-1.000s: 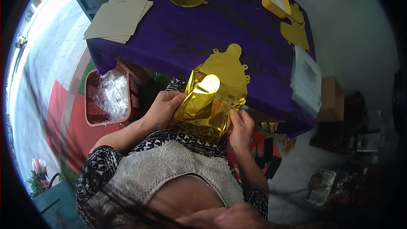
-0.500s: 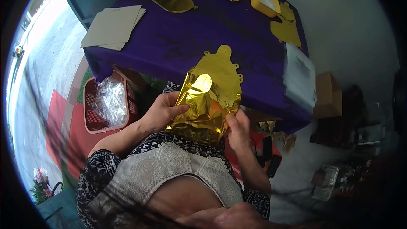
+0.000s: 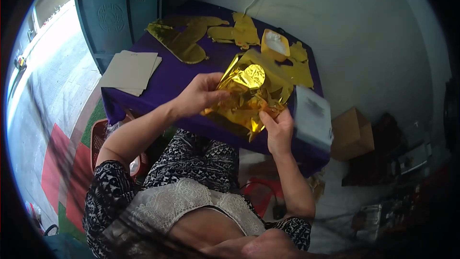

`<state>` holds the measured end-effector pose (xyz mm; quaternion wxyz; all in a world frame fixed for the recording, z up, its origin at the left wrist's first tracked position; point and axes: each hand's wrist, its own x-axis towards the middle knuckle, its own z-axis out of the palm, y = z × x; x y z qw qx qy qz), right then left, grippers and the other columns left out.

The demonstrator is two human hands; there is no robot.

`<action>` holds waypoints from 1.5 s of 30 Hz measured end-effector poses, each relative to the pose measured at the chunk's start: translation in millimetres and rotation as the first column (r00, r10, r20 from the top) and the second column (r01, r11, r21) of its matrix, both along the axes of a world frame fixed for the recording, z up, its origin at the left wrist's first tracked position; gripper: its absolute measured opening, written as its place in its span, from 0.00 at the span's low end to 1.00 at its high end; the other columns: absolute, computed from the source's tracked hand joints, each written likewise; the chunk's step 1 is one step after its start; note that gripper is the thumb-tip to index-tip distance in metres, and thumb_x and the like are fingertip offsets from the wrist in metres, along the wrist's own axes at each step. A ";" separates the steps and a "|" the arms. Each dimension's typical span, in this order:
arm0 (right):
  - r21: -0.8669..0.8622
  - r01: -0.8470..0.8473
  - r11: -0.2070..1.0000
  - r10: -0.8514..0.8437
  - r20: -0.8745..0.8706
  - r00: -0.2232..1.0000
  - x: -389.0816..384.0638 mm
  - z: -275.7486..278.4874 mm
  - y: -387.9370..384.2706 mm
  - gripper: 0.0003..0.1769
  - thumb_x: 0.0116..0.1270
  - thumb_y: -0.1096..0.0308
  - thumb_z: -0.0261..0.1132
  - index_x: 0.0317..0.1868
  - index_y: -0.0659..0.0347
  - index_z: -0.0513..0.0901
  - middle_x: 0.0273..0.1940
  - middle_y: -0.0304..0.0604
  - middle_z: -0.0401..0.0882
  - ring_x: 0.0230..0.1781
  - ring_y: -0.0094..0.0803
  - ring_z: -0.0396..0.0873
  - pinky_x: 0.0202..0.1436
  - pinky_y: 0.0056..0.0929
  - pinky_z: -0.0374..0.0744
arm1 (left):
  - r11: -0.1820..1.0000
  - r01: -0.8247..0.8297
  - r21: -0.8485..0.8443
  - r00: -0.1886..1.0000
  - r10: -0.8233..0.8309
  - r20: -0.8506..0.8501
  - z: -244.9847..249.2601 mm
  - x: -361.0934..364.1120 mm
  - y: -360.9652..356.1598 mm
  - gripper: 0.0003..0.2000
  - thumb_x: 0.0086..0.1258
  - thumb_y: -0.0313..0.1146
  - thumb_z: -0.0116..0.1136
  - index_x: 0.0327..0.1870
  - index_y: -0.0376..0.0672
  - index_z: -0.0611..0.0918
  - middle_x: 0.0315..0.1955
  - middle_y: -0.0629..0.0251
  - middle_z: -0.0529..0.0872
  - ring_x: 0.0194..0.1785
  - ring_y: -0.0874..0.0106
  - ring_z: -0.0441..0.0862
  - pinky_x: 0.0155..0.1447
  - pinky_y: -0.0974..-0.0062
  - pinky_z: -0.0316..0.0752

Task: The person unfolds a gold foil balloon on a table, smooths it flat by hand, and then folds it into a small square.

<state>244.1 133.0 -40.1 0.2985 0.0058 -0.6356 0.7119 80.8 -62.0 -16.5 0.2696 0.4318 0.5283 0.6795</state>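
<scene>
A shiny gold foil balloon (image 3: 242, 98), flat and crumpled, is held up over the near part of the table. My left hand (image 3: 206, 93) pinches its left edge between thumb and fingers. At its lower right edge, my right hand (image 3: 277, 127) grips the foil with the thumb on top. The balloon's far part is matte gold, while the nearer part is folded and reflective. More flat gold foil balloons lie behind it: a large curved one (image 3: 184, 43), another in the middle (image 3: 242, 31) and one at the right (image 3: 301, 69).
A purple cloth (image 3: 165, 74) covers the table. Pale cards (image 3: 128, 69) lie at its left, a yellow tub (image 3: 275, 44) with white contents at the back, and clear plastic bags (image 3: 312, 115) at the right edge. A cardboard box (image 3: 352, 134) and a red basket (image 3: 98, 141) stand beside the table.
Both hands have lifted the foil balloon away from my lap, forward over the table. The view has tilted up, showing more wall and the table's back edge.
</scene>
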 end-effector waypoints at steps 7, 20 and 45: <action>0.237 0.214 0.948 -0.204 -0.067 0.977 -72.4 -7.4 48.4 0.12 0.71 0.78 0.68 0.54 0.68 0.81 0.44 0.36 0.86 0.42 0.19 0.82 0.50 0.23 0.81 | 0.996 -0.086 -0.037 0.938 0.069 -0.339 24.4 -77.1 50.1 0.15 0.76 0.25 0.61 0.61 0.35 0.78 0.48 0.65 0.89 0.51 0.77 0.85 0.56 0.74 0.80; 0.340 0.238 0.910 -0.280 0.083 0.956 -105.1 -14.7 70.1 0.13 0.79 0.65 0.65 0.50 0.69 0.82 0.39 0.33 0.81 0.38 0.19 0.75 0.46 0.23 0.76 | 0.962 -0.161 -0.220 0.836 0.015 -0.548 -6.2 -107.7 50.3 0.44 0.66 0.23 0.68 0.83 0.40 0.58 0.71 0.47 0.76 0.73 0.54 0.76 0.76 0.62 0.71; 0.903 0.167 0.395 -0.510 0.064 0.858 -111.9 -11.4 115.0 0.25 0.69 0.67 0.70 0.62 0.71 0.79 0.60 0.60 0.79 0.60 0.56 0.76 0.65 0.48 0.76 | 0.902 -0.367 -0.226 0.167 -0.175 -0.970 -39.6 -31.3 -12.3 0.32 0.57 0.35 0.69 0.67 0.41 0.79 0.66 0.45 0.78 0.72 0.52 0.74 0.76 0.44 0.65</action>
